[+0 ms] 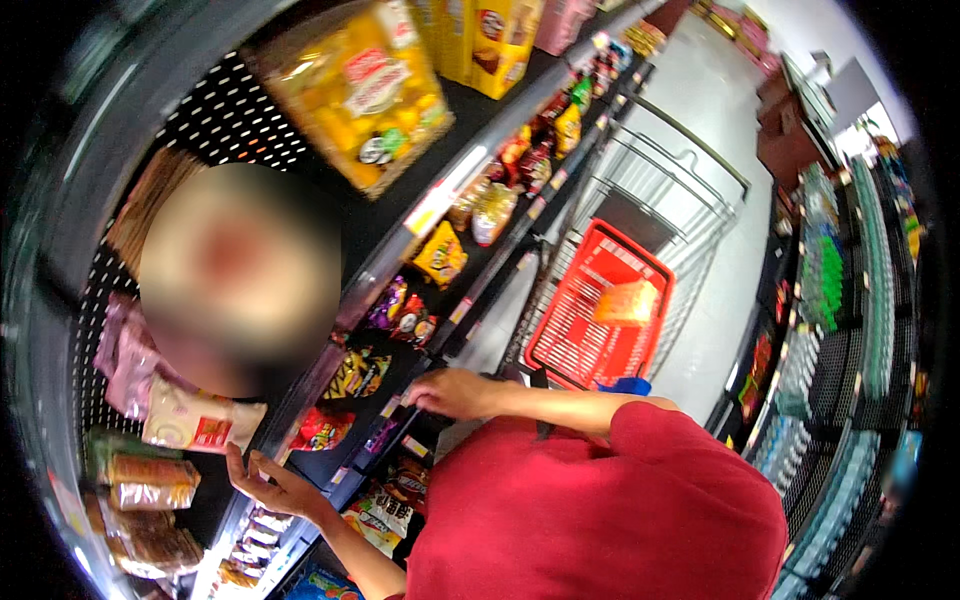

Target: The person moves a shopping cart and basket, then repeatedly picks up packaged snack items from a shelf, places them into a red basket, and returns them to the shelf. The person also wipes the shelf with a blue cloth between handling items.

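My left hand [274, 484] is at the lower left with its fingers apart, holding nothing. Its fingertips are at the near edge of a cream-coloured plastic package [196, 420] lying on the upper shelf; whether they touch cannot be told. Curled fingers of my right hand [450, 394] lie by the price-tag rail of a lower shelf, and their grip is unclear. Between the hands are a red snack packet [324, 429] and yellow-black packets [357, 375]. Beyond the cream package are pink packages [127, 360] and a large blurred area. A yellow package [367, 97] sits farther up the shelf.
A metal shopping cart [675, 161] stands in the aisle on my right, with a red plastic basket [559, 315] holding an orange package [626, 304]. Brown packaged goods [154, 480] lie on the shelf at lower left. Shelves of bottles [821, 277] line the opposite side.
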Demonstrator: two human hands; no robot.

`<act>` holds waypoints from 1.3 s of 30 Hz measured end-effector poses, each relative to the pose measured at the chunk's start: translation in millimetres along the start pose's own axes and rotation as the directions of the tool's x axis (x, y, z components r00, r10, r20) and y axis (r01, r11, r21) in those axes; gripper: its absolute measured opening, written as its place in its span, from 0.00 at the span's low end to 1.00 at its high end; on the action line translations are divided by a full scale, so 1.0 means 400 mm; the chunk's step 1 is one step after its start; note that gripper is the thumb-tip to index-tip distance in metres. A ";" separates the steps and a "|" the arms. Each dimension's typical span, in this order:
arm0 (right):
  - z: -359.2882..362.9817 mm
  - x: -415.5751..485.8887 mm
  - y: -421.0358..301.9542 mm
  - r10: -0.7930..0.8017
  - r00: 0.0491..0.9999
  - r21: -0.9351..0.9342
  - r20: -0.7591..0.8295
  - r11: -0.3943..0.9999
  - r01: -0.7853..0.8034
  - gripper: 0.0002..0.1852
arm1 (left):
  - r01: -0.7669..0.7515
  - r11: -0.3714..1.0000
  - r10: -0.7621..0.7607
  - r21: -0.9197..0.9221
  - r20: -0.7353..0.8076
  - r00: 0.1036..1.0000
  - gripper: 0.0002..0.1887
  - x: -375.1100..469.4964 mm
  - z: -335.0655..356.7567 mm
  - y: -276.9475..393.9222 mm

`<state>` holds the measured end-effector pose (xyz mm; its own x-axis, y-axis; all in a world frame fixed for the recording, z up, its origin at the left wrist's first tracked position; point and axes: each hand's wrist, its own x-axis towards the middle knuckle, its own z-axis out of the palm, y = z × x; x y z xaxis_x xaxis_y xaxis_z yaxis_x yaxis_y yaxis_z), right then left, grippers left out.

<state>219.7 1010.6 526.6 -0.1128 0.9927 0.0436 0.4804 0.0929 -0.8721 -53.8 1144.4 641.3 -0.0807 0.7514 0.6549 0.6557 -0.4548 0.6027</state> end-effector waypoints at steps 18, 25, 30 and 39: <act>-0.267 -0.991 0.838 0.548 -0.168 0.418 -0.819 0.369 -0.830 0.34 | 0.083 0.979 0.040 -0.186 0.575 0.817 0.16 -0.164 0.296 0.323; -0.293 -0.921 0.840 0.666 -0.313 0.616 -0.677 0.279 -0.737 0.37 | 0.033 0.993 0.043 -0.109 0.628 0.777 0.17 -0.205 0.313 0.376; -0.244 -0.964 1.008 0.546 -0.334 0.539 -0.769 0.272 -0.797 0.21 | 0.061 0.992 0.019 -0.108 0.617 0.787 0.17 -0.227 0.322 0.353; -0.267 -0.858 0.956 0.747 -0.144 0.439 -0.649 0.214 -0.872 0.20 | 0.102 0.990 -0.013 -0.099 0.650 0.760 0.19 -0.263 0.316 0.379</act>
<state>535.1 713.5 230.4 0.9398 -0.0230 -0.3411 -0.1809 -0.8800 -0.4391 148.9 1056.8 606.2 0.4181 0.8876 0.1934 0.5661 -0.4210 0.7087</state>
